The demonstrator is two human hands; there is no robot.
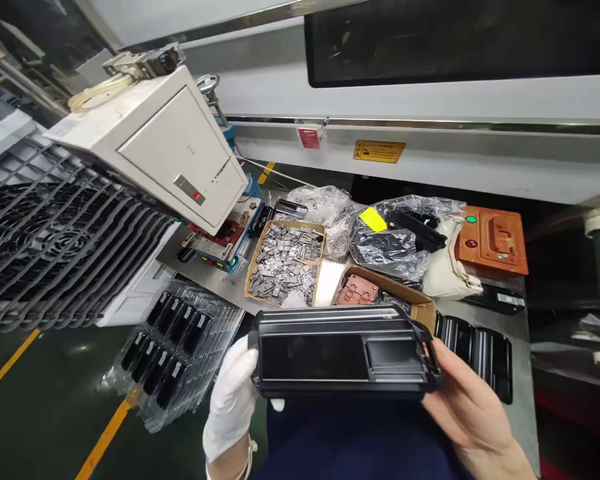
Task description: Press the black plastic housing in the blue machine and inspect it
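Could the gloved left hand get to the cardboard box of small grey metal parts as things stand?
Probably not right away. The left hand is gripping one end of the black plastic housing, which the right hand shares. The box of metal parts lies open just beyond the housing with nothing covering it, so letting go would likely free the way.

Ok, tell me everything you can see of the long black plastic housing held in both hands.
The long black plastic housing is a matte, ribbed rectangular shell with two recessed panels, one wide and one small. It lies level and crosswise, above the lap. The white-gloved left hand grips its left end; the bare right hand grips its right end.
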